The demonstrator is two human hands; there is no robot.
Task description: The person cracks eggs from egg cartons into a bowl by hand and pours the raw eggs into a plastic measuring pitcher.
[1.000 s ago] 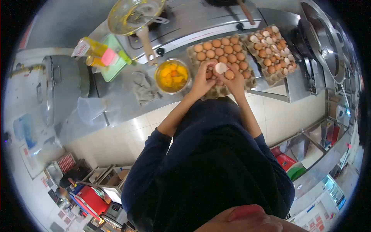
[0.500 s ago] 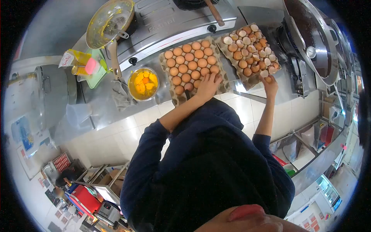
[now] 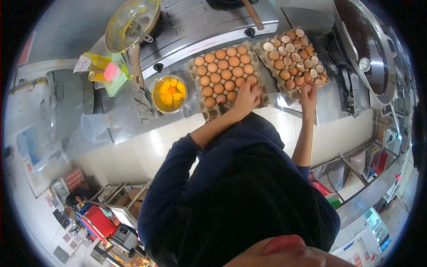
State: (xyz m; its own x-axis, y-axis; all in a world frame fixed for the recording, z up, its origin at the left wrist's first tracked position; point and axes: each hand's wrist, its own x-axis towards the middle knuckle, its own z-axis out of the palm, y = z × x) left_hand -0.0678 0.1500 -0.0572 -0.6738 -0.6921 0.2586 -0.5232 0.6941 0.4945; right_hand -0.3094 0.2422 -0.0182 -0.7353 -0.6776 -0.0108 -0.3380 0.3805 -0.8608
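Note:
My left hand (image 3: 247, 99) is over the near right corner of a cardboard tray (image 3: 263, 95) of whole brown eggs. Its fingers are curled at an egg (image 3: 251, 79) there and appear to grip it. A dark handle-like thing lies by the near row of eggs. At the near edge of a second tray (image 3: 291, 95), filled with broken eggshells (image 3: 295, 57), my right hand (image 3: 308, 95) has its fingers bent together; whatever they hold is hidden. Left of the egg tray, a metal bowl (image 3: 184, 105) contains cracked eggs with yellow yolks (image 3: 171, 92).
A gas stove (image 3: 191, 31) stands behind the trays, with an egg-smeared pan (image 3: 111, 38) on its left. A grey cloth (image 3: 143, 107), a plastic jug (image 3: 94, 127) and a yellow packet (image 3: 95, 62) are at left. A large pot (image 3: 351, 40) stands at right.
My left fingers have curled in more at the tray's corner egg. My right fingers have drawn together at the shell tray's near edge. The whole view has shifted slightly.

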